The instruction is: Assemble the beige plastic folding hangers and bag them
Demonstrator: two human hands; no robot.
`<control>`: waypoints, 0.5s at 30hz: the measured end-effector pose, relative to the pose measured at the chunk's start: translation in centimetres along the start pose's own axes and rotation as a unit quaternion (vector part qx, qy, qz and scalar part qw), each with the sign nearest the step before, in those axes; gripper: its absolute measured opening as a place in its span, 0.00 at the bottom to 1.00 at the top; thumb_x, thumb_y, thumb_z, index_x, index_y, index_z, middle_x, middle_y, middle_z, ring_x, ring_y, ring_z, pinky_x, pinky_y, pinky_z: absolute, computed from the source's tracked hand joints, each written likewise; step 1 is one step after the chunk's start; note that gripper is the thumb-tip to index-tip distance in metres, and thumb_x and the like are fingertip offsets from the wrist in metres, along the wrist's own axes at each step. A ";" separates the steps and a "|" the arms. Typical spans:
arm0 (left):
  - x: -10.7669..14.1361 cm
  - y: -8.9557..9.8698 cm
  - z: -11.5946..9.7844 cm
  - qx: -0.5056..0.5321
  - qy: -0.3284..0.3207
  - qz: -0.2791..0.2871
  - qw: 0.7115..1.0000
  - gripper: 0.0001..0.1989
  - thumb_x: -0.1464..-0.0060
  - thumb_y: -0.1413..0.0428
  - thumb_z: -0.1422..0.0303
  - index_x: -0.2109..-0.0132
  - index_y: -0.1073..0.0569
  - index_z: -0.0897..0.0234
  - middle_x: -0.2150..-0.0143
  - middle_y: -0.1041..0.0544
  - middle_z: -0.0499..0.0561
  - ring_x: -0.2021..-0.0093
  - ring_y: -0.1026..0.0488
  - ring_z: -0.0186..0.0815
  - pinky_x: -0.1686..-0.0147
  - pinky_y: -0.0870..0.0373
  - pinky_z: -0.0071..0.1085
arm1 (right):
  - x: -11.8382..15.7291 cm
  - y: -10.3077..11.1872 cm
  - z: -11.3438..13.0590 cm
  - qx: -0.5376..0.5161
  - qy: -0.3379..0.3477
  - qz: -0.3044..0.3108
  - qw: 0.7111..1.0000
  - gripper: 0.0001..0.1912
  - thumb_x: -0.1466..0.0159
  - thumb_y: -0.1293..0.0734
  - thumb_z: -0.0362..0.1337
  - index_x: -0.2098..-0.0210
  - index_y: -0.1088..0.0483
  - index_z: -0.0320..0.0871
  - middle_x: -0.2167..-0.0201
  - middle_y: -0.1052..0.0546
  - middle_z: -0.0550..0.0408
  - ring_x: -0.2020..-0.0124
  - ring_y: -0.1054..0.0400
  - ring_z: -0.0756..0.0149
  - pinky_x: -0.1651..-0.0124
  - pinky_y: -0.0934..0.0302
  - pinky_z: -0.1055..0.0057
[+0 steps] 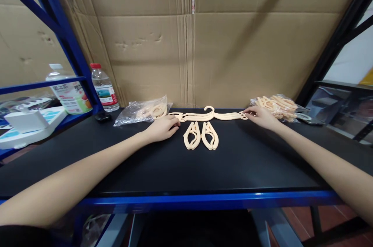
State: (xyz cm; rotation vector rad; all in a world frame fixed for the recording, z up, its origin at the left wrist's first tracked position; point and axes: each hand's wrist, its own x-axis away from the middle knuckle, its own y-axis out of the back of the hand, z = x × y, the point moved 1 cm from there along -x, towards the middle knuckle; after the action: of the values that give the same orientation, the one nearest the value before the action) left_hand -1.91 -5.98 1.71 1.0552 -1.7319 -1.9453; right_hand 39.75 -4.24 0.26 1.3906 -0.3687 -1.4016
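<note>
A cream folding clothes hanger (201, 116) lies spread out across the black tabletop, its hook pointing toward the cardboard. My left hand (163, 127) is closed on its left end, fingers curled and partly hiding it. At the right end, my right hand (262, 117) pinches the tip between thumb and fingers. Just in front of the spread hanger lie two folded cream hangers side by side, a left one (188, 142) and a right one (214, 142). Neither hand touches them.
Behind my left hand lies a clear bag (132, 113) with cream hangers; another bag of hangers (279, 106) is at the right. A red-capped water bottle (105, 90) and a white-capped bottle (70, 93) stand left. Cardboard (151, 52) walls the back. The table has a blue front edge (204, 201).
</note>
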 end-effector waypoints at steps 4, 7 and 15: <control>0.1 -0.1 -0.3 -0.014 -0.013 0.003 1.000 0.11 0.42 0.56 0.70 0.60 0.30 0.65 0.59 0.28 0.55 0.56 0.31 0.41 0.54 0.34 0.38 | 0.0 -1.2 -0.5 0.020 0.028 -0.008 0.999 0.15 0.39 0.41 0.38 0.58 0.26 0.40 0.60 0.22 0.46 0.61 0.28 0.55 0.57 0.34 0.59; 0.1 -0.2 -0.4 -0.030 -0.017 0.003 0.999 0.11 0.42 0.57 0.72 0.59 0.30 0.65 0.59 0.29 0.55 0.56 0.32 0.41 0.54 0.34 0.38 | 0.3 -2.3 0.5 0.034 0.096 0.005 0.995 0.16 0.39 0.41 0.37 0.55 0.27 0.40 0.56 0.24 0.45 0.54 0.30 0.52 0.50 0.37 0.52; 0.2 -0.1 -0.9 -0.062 -0.023 0.006 0.998 0.12 0.41 0.58 0.73 0.58 0.31 0.66 0.58 0.30 0.57 0.56 0.32 0.42 0.54 0.34 0.38 | 0.5 -2.9 1.8 0.024 0.142 0.032 0.989 0.15 0.35 0.41 0.38 0.55 0.28 0.39 0.58 0.26 0.43 0.55 0.33 0.52 0.49 0.39 0.52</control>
State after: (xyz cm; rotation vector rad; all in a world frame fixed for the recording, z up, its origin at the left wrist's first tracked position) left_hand -1.37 -6.74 1.54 0.9618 -1.6140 -2.0538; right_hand 37.01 -4.36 -1.87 1.5780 -0.2592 -1.1294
